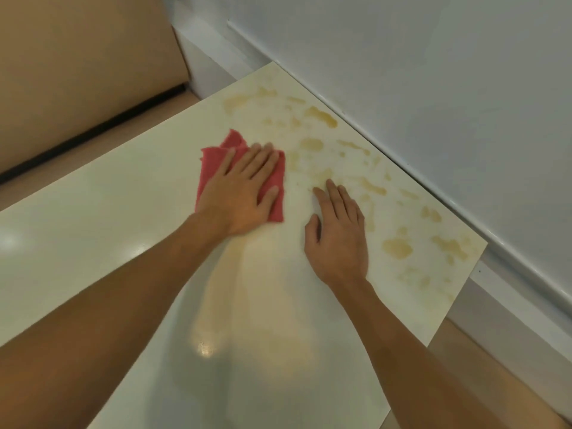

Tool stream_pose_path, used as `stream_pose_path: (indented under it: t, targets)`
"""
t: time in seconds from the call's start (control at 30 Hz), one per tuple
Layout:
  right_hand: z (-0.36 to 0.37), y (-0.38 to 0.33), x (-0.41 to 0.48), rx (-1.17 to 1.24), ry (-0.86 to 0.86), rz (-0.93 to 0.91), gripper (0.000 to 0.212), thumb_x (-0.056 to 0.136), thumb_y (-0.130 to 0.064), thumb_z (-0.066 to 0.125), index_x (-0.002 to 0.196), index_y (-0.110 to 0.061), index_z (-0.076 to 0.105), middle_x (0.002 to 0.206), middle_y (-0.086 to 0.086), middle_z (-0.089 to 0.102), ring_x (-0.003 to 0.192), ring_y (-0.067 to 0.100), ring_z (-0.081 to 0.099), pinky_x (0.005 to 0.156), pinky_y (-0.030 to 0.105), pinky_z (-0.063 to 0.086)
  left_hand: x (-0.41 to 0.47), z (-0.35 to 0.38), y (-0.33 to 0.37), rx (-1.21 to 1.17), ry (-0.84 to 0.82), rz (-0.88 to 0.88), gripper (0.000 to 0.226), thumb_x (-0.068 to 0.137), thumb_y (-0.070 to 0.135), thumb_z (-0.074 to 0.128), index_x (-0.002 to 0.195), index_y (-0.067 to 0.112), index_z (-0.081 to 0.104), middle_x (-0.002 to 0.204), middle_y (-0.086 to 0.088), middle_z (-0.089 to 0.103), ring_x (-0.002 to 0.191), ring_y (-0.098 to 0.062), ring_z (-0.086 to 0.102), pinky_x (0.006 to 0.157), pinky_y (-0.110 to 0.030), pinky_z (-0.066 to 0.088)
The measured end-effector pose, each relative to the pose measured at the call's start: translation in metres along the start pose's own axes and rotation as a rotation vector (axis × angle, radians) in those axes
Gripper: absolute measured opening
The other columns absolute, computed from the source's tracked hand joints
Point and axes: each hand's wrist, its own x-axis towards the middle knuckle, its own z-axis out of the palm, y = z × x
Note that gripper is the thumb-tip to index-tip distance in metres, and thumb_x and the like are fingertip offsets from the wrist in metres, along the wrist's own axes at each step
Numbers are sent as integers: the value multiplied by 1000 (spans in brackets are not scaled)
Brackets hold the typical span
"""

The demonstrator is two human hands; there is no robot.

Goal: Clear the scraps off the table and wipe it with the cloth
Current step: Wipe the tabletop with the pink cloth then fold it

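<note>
While the left hand [238, 193] lies palm-down on the red cloth [213, 162], its fingers are straight and slightly spread. They press the fabric flat and grip nothing.

Cloth: crumpled, flat on the cream table [93, 212]. One rumpled corner pokes out beyond the fingertips, and a strip shows past the thumb side. Its edges are blurred.

Right hand [337, 239]: just to the right of the cloth, apart from it and not touching it. The palm is down on the bare tabletop with the fingers extended and close together and the thumb out to the side. It holds nothing.

Stains [397, 247]: yellowish-brown blotches and smears scattered right of the cloth and beyond it. They run in a band along the table edge that meets the pale grey wall [433, 88]. The right fingertips reach the nearest smears.

Nearer than the cloth, between the two forearms, the surface carries a faint tan haze and a bright glare spot [204, 348].

Left of the cloth, past the far table edge, is a tan upholstered seat [77, 72] with a dark seam.
</note>
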Motion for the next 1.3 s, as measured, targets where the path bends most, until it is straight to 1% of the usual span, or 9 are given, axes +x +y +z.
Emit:
stream_pose_path:
  t: [0.1,0.3,0.4,0.53,0.67,0.77,0.87,1.07,1.3]
  targets:
    - [-1,-1,1,17,4,2,53,104,-29,38,156,-19,43,169,1,31,158,18,21,129,41,17,-41,0,-38,15,21,72,70,107,61,11,168,29,0,175,9,-1,161,-10,-5,131,-44,0]
    - [1,1,1,39,-2,-8,53,104,-26,40,156,-18,43,169,2,31,158,18,20,129,41,15,38,-4,-23,-46,40,-235,77,101,60,7,168,24,-1,176,4,-5,162,-14,-7,130,-49,-6]
    - [-1,3,0,175,50,27,51,101,-22,45,151,-15,50,164,1,40,155,16,28,126,43,24,5,4,22,6,-1,0,73,105,57,6,168,23,-2,176,3,-4,162,-15,-7,131,-48,-3]
    - [-8,6,-1,451,185,116,48,98,-6,51,145,-14,56,153,-3,51,146,14,38,119,42,37,-49,4,-16,-22,-5,246,70,108,57,20,169,26,3,176,7,1,162,-11,-3,132,-44,3]
    - [-17,4,-5,547,292,153,48,95,1,51,141,-11,59,146,-2,56,142,13,43,116,39,41,-2,2,-52,-10,15,-1,74,105,65,9,168,29,-1,176,8,-1,161,-9,-5,131,-45,-2]
    - [-28,6,-20,591,363,201,49,94,2,53,141,-11,58,143,-2,58,140,13,46,115,39,43,33,8,-18,-25,24,-101,76,104,63,7,168,25,-5,176,6,-7,161,-12,-9,130,-48,-7]
    - [-43,16,-47,586,412,271,52,93,5,55,142,-12,57,140,-6,58,138,12,47,115,32,41,32,15,30,-17,37,-27,76,104,59,8,169,21,1,176,4,-3,162,-14,-5,130,-50,-5]
    - [-68,34,-91,587,444,498,51,97,-3,53,143,-26,55,128,-45,45,136,7,48,110,17,36,-35,32,132,-61,6,185,75,105,56,17,169,19,4,176,2,-2,162,-16,-7,130,-53,0]
    - [-72,10,-128,587,411,603,49,98,-5,53,142,-28,56,128,-35,46,134,3,48,108,17,36,-140,34,156,-389,-1,226,69,110,47,29,168,17,8,176,4,-4,160,-9,-13,132,-44,-3]
